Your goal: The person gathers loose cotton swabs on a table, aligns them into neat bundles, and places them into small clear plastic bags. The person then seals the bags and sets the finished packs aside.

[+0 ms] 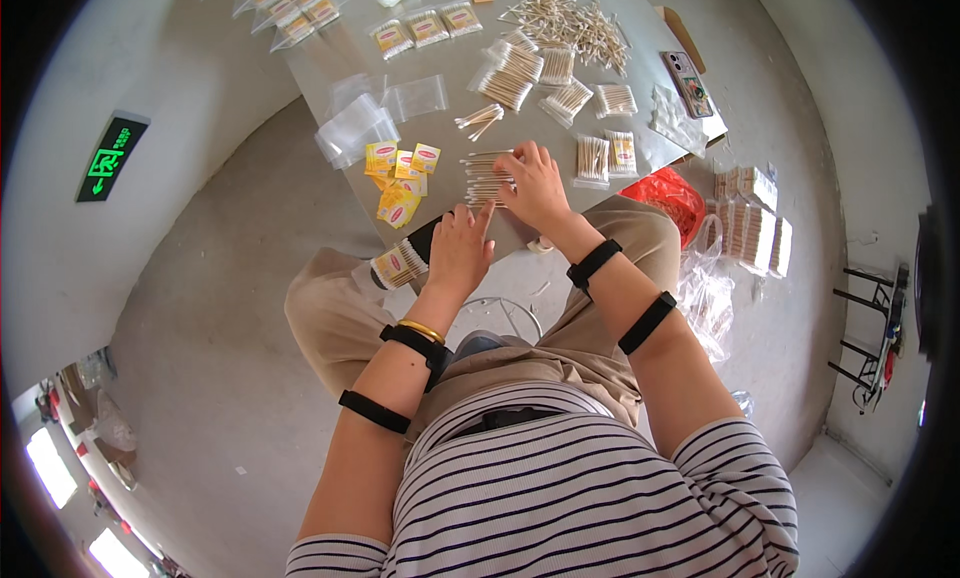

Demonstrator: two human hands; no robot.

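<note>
A loose row of cotton swabs [484, 183] lies near the table's front edge, between my two hands. My right hand [540, 190] reaches over its right end, fingers bent and apart, their tips touching the swabs. Below the row is my left hand [460, 246], fingers stretched out and the index tip at the nearest swabs. Beside it, a filled pack of swabs [400, 266] rests against a black object [428, 238] at the table edge, partly hidden by that hand. Yellow cards [402, 185] lie to the left. A few swabs [480, 121] sit just beyond the row.
Clear plastic bags [358, 128] lie on the table's left. Filled swab packs [508, 78], a heap of loose swabs [575, 23] and carded packs [425, 28] are farther back. A phone [688, 84] lies at the right edge. A red bag [668, 200] and stacked packs [745, 233] stand right, below.
</note>
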